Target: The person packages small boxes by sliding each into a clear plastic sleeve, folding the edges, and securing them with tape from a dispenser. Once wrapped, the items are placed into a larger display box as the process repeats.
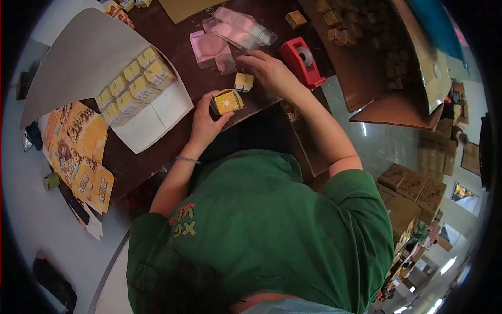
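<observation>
My left hand (206, 121) is closed around a small yellow box (227, 101) near the table's front edge, thumb and fingers on opposite sides. A dark or clear rim shows about the box's upper edge; I cannot make out which. Just beyond it, another small yellow box (243, 81) stands on the table. My right hand (273, 75) hovers to the right of that second box, fingers stretched out to the left and nothing visible in them. Flat clear plastic sleeves (210, 45) lie in a loose pile past my right fingertips.
A red tape dispenser (304, 64) stands right of my right hand. At left, a white carton (166, 121) holds rows of small yellow boxes (135, 83). Printed yellow packaging (78, 141) hangs by the table's left edge. A large cardboard box (384, 107) at right contains many small boxes.
</observation>
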`<state>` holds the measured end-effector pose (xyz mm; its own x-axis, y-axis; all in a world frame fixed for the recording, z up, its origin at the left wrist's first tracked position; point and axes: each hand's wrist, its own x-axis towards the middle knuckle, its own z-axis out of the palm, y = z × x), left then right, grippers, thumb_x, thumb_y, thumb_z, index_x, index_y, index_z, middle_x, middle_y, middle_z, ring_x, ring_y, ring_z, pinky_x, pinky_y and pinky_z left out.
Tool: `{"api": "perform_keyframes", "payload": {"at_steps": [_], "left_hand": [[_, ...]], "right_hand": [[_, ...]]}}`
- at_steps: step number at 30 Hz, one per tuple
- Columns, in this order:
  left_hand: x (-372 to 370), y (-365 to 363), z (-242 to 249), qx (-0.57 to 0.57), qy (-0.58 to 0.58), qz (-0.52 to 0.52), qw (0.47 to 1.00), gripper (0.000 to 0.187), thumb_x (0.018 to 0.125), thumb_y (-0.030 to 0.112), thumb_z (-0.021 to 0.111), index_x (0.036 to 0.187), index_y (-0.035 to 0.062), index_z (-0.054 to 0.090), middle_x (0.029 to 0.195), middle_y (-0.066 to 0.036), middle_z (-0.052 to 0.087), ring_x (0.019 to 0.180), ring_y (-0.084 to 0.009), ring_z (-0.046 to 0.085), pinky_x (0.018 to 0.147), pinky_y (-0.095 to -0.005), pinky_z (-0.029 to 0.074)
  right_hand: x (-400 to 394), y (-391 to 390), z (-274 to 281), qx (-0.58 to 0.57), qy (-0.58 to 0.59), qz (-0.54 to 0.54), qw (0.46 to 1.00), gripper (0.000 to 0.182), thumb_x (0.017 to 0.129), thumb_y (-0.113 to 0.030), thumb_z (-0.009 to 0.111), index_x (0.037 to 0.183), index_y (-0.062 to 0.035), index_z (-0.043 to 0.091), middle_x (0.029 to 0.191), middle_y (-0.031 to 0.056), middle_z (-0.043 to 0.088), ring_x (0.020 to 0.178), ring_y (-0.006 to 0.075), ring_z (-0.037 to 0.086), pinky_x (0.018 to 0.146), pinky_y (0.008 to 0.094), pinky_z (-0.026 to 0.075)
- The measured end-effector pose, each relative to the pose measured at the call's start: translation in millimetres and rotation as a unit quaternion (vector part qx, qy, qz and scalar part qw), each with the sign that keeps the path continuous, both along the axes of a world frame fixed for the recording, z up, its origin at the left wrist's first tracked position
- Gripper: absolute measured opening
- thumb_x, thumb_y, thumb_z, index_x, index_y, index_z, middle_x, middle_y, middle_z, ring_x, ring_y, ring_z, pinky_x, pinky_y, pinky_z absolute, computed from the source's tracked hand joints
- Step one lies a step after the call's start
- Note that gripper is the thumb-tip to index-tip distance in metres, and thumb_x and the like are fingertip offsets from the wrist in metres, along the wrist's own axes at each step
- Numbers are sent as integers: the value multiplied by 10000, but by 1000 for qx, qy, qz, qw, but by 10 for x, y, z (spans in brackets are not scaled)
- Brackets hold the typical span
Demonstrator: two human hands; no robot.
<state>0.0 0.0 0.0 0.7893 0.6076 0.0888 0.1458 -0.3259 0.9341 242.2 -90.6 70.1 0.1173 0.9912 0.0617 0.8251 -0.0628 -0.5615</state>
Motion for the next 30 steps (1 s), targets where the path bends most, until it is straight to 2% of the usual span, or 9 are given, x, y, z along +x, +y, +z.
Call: {"api": "perform_keyframes", "payload": {"at_steps": [8, 12, 14, 16, 19, 21, 22, 26, 30], "left_hand": [[36, 8, 1, 14, -1, 5, 1000, 601, 744, 198, 819, 1245, 39, 526, 1226, -148, 590, 1157, -318, 563, 1002, -392, 441], [21, 14, 0, 5, 8, -5, 1000, 637, 719, 184, 822, 1263, 39, 524, 1239, -149, 585, 1199, -330, 527, 1031, -409, 414], [11, 11, -59, -14, 0, -6, 1000, 655, 705, 165, 817, 1277, 39, 521, 1249, -152, 579, 1218, -340, 509, 1047, -418, 400], [11, 25, -51, 2, 6, -8, 1000, 656, 698, 136, 801, 1283, 42, 521, 1264, -153, 568, 1227, -340, 502, 1053, -422, 397], [12, 15, -73, 3, 4, -4, 1000, 652, 685, 104, 799, 1275, 53, 527, 1258, -144, 573, 1221, -334, 507, 1047, -422, 403], [14, 29, -5, 50, 13, -16, 999, 638, 710, 132, 817, 1275, 52, 531, 1254, -135, 580, 1185, -302, 551, 1016, -396, 435], [30, 35, 52, 74, 17, -20, 997, 632, 722, 146, 826, 1275, 52, 533, 1252, -130, 583, 1167, -286, 572, 1000, -383, 451], [38, 20, 21, 74, 11, -12, 997, 657, 716, 115, 827, 1295, 52, 523, 1279, -134, 577, 1190, -290, 564, 1009, -379, 449], [20, 64, 99, -27, -30, -54, 998, 660, 784, 206, 779, 1357, 51, 491, 1299, -128, 579, 1234, -286, 533, 1057, -387, 398]], "right_hand": [[-226, -99, -52, 83, 63, -22, 994, 512, 808, -108, 733, 1284, -14, 566, 1230, 182, 597, 1082, 348, 615, 937, 387, 513], [-293, 16, 635, 12, 463, -17, 886, 538, 809, -76, 737, 1317, -16, 569, 1188, 118, 667, 1088, 168, 629, 956, 319, 499], [-404, 51, 665, 20, 337, 110, 935, 496, 803, -72, 733, 1276, -16, 597, 1143, 113, 677, 1014, 221, 659, 920, 358, 515], [-514, 41, 600, 12, 13, 160, 987, 470, 787, -119, 745, 1224, -15, 605, 1198, 132, 623, 1135, 360, 543, 942, 468, 459], [-568, -16, 521, 29, 72, 155, 985, 498, 837, -114, 708, 1309, -43, 570, 1290, 157, 580, 1238, 328, 485, 975, 438, 442], [-540, -107, 441, 66, 202, 48, 976, 452, 878, -142, 675, 1307, -36, 578, 1319, 165, 562, 1235, 301, 505, 954, 412, 457], [-512, -143, 299, 86, 274, -44, 957, 363, 918, -169, 655, 1261, -54, 632, 1236, 104, 582, 966, 171, 614, 773, 305, 507], [-668, -168, 34, -36, 516, -174, 838, 230, 914, -143, 669, 1116, -40, 707, 935, -2, 608, 764, 57, 562, 678, 226, 474], [-789, -94, -65, 7, 481, -210, 851, 201, 896, -123, 684, 1068, -20, 702, 880, 1, 593, 745, 64, 555, 673, 226, 472]]}}
